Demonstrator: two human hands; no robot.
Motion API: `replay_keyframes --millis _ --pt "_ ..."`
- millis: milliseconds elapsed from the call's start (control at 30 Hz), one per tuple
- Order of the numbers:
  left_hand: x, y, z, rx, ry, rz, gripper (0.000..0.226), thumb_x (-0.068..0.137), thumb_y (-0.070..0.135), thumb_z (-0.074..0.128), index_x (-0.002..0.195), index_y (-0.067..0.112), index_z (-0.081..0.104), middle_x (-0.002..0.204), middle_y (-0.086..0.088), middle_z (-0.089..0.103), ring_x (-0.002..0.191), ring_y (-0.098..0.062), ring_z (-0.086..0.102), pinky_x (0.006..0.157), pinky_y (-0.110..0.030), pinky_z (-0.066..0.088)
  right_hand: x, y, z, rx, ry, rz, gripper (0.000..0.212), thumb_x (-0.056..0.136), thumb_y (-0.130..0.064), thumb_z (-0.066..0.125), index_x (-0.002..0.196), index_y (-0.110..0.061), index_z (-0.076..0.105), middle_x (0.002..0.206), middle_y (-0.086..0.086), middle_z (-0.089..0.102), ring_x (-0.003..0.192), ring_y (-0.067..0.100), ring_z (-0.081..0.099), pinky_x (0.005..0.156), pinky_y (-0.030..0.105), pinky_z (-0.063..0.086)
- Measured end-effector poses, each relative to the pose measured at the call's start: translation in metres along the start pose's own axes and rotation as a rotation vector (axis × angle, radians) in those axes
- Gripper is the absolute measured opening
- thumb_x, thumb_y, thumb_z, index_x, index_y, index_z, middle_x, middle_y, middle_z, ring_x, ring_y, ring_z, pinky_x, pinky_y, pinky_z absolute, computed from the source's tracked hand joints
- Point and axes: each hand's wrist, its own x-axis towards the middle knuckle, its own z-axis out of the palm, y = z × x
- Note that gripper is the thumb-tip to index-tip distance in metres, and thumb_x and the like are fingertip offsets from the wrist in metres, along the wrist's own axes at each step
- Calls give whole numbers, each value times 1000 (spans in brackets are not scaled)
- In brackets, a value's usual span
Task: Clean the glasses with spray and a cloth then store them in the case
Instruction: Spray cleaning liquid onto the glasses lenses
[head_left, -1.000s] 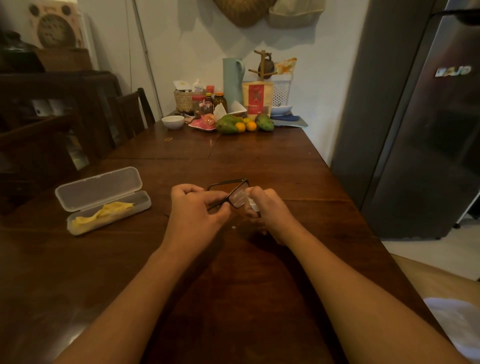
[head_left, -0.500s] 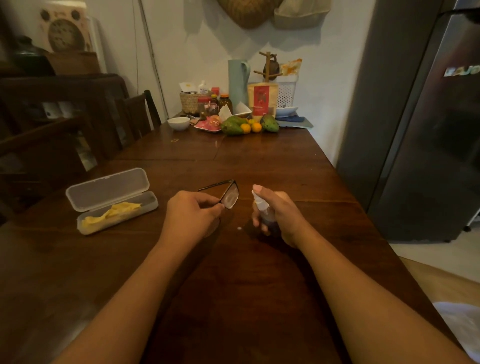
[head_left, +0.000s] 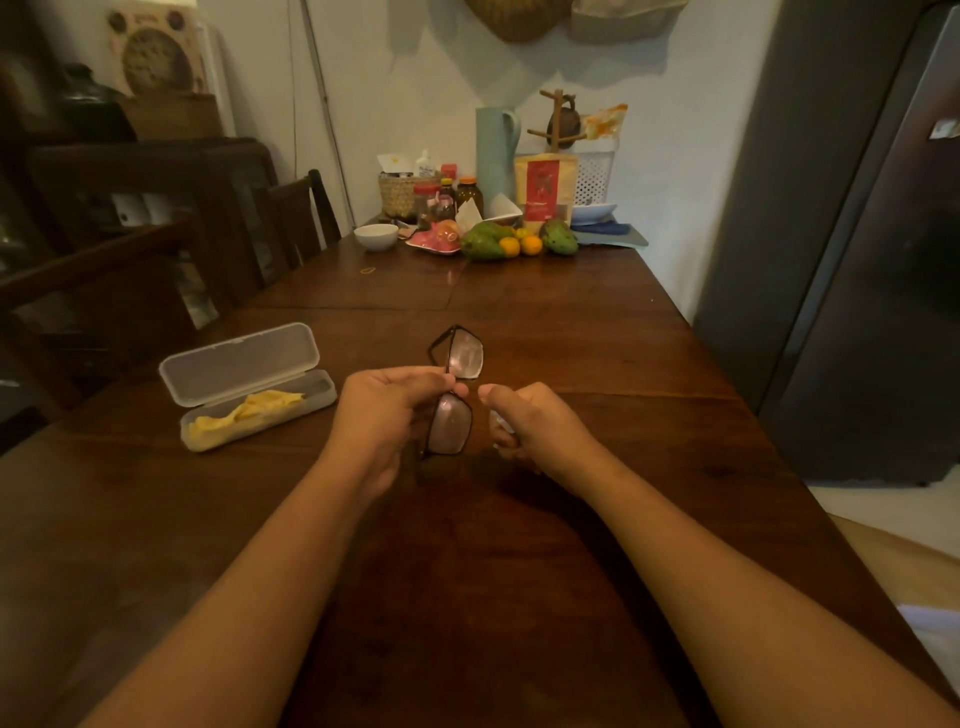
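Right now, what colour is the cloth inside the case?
The cloth is yellow, seen in the head view.

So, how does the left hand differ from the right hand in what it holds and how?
The left hand pinches the glasses at the bridge; the right hand wraps its whole grip round the small spray bottle, mostly hiding it. The left hand is nearer the open case than the right hand. Both are over the table, close together.
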Motion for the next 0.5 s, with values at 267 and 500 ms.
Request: replay_keyframes --millis 267,500 --pt "3 -5 2 -54 -13 10 8 82 12 74 86 10 79 88 -14 78 79 -23 75 60 -28 57 1 -2 2 5 -4 -12 52 79 -52 48 44 -15 38 40 -5 34 32 7 29 38 14 26" --pt "0 -4 6 -102 -11 -12 8 81 7 73 87 5 79 88 -17 77 78 -25 76 58 -28 57 4 3 6 35 41 -29 51 73 -60 52 41 -22 38 42 -5 32 37 11 27 42 21 24"
